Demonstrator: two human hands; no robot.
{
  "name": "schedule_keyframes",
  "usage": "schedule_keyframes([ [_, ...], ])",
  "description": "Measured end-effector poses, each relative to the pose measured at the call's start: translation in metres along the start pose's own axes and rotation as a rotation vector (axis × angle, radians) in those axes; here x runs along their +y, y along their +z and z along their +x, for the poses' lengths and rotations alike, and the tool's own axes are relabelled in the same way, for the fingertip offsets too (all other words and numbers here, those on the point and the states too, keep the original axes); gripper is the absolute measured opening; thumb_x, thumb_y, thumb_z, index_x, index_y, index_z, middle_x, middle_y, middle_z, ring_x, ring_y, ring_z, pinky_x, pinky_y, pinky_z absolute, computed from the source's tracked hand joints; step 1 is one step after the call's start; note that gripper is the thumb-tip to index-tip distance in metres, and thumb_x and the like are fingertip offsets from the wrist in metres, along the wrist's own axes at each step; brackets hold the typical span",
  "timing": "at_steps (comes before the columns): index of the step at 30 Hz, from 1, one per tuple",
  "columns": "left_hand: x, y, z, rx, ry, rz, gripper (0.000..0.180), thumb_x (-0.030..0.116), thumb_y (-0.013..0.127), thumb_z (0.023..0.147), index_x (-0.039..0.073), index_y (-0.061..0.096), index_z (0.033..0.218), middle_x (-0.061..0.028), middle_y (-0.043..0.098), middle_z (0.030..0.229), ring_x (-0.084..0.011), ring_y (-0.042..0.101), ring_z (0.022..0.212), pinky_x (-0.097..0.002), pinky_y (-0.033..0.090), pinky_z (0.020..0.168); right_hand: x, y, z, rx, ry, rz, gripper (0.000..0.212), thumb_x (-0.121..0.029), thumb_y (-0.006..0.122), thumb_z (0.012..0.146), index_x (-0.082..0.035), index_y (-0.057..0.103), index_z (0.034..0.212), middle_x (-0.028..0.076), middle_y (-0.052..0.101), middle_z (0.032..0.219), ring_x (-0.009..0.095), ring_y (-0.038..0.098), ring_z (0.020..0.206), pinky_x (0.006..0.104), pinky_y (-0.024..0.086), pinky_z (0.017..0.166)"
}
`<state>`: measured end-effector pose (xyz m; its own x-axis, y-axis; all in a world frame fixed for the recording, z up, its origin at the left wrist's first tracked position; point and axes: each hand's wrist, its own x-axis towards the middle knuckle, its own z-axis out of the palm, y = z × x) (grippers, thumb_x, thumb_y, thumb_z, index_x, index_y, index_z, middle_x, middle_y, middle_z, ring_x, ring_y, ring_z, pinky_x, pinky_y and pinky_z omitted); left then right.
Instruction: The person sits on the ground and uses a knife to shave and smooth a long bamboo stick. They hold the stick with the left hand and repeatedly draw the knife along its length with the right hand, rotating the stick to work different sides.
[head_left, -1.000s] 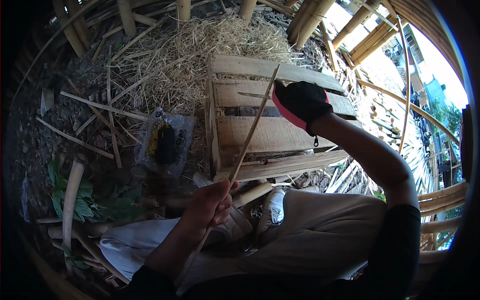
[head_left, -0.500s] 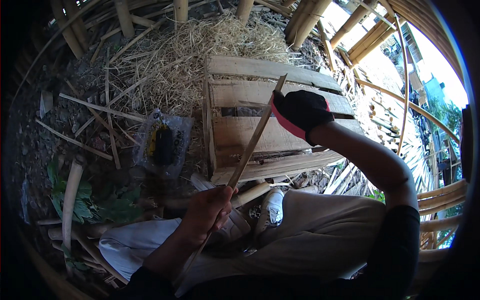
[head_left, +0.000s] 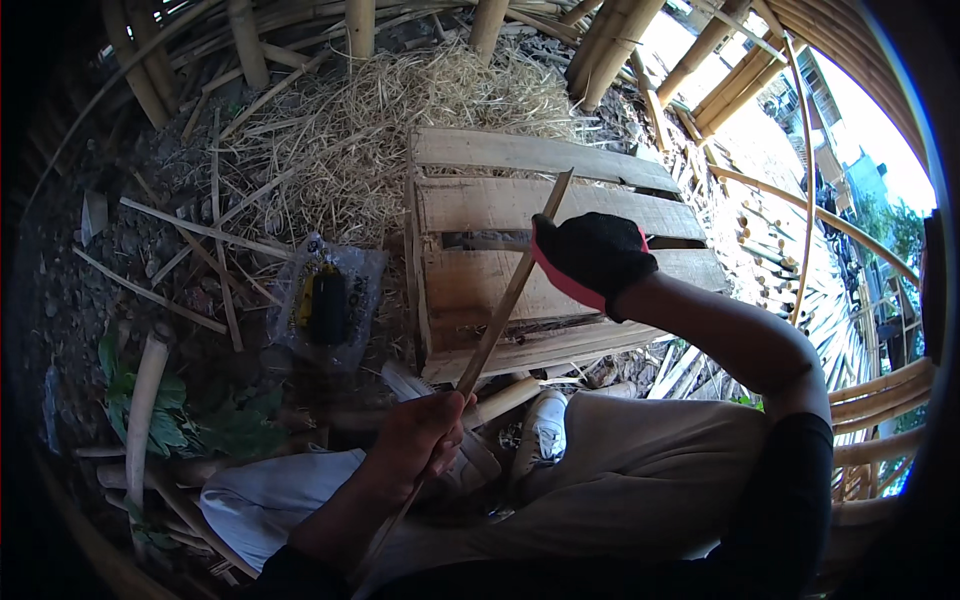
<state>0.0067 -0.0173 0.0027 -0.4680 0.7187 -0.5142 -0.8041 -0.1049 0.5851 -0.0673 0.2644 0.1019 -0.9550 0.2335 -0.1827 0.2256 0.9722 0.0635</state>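
A long, narrow bamboo strip (head_left: pixel 506 303) slants up and away from my lap, its far tip above the wooden slats. My bare left hand (head_left: pixel 415 437) is closed around the strip's lower part, over my shins. Farther up, my right hand (head_left: pixel 592 258), in a black glove with a pinkish-red edge, is closed at the strip a little below the tip. The glove hides most of its fingers. Beneath the strip sits a low slatted wooden crate (head_left: pixel 470 205), with gaps between its boards.
Left of the crate lies a clear plastic bag (head_left: pixel 328 295) with a black and yellow thing inside. Dry straw shavings (head_left: pixel 400 105) are heaped beyond. Loose bamboo pieces (head_left: pixel 145 400) and green leaves (head_left: pixel 155 425) lie at the left. Bamboo posts (head_left: pixel 610 55) stand behind.
My gloved right hand has slid a little down the strip, toward my left hand. The left hand keeps its grip. The whole view has shifted slightly.
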Motion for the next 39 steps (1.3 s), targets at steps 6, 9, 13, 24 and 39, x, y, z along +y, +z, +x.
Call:
schedule_keyframes([
  [6,-0.001,0.002,0.005,-0.038,-0.019,-0.023,0.048,0.045,0.060,0.103,0.002,0.057,0.125,0.0036,0.047,0.066,-0.0043,0.041,0.048,-0.0223,0.034,0.047,-0.008,0.016,-0.021,-0.058,-0.234,0.020,0.065,-0.047,0.029,0.106,-0.006,0.073,0.082,0.022,0.071,0.080,0.043,0.069,0.079,0.0511,0.055,0.077],
  [9,-0.004,-0.001,0.005,-0.047,-0.004,-0.037,0.046,0.044,0.059,0.104,0.002,0.057,0.125,0.0033,0.047,0.066,-0.0044,0.041,0.047,-0.0224,0.034,0.047,-0.011,0.019,-0.023,-0.005,-0.279,0.010,0.066,-0.047,0.029,0.107,-0.006,0.072,0.080,0.022,0.070,0.076,0.042,0.069,0.076,0.0518,0.055,0.077],
  [13,-0.004,0.005,0.006,-0.025,0.060,0.026,0.040,0.038,0.058,0.105,0.002,0.058,0.123,0.0026,0.047,0.065,-0.0051,0.041,0.046,-0.0228,0.034,0.046,-0.001,0.032,-0.021,0.013,-0.282,0.024,0.063,-0.047,0.030,0.107,-0.008,0.072,0.082,0.019,0.069,0.071,0.040,0.069,0.071,0.0507,0.055,0.072],
  [24,-0.014,0.023,0.008,-0.072,0.100,0.143,0.028,0.027,0.057,0.106,0.004,0.055,0.122,0.0024,0.045,0.064,-0.0065,0.042,0.044,-0.0239,0.034,0.043,0.023,0.018,-0.055,0.050,-0.290,0.132,0.068,-0.056,0.027,0.106,-0.014,0.077,0.088,0.017,0.070,0.071,0.038,0.070,0.072,0.0481,0.055,0.072],
  [39,-0.007,0.073,0.010,0.173,0.348,0.706,0.039,0.027,0.062,0.104,0.004,0.054,0.134,0.0035,0.052,0.074,-0.0028,0.044,0.048,-0.0201,0.034,0.042,0.074,0.015,-0.077,-0.120,-0.390,0.410,0.083,-0.080,0.035,0.092,-0.010,0.076,0.108,0.022,0.072,0.105,0.041,0.067,0.103,0.0477,0.051,0.094],
])
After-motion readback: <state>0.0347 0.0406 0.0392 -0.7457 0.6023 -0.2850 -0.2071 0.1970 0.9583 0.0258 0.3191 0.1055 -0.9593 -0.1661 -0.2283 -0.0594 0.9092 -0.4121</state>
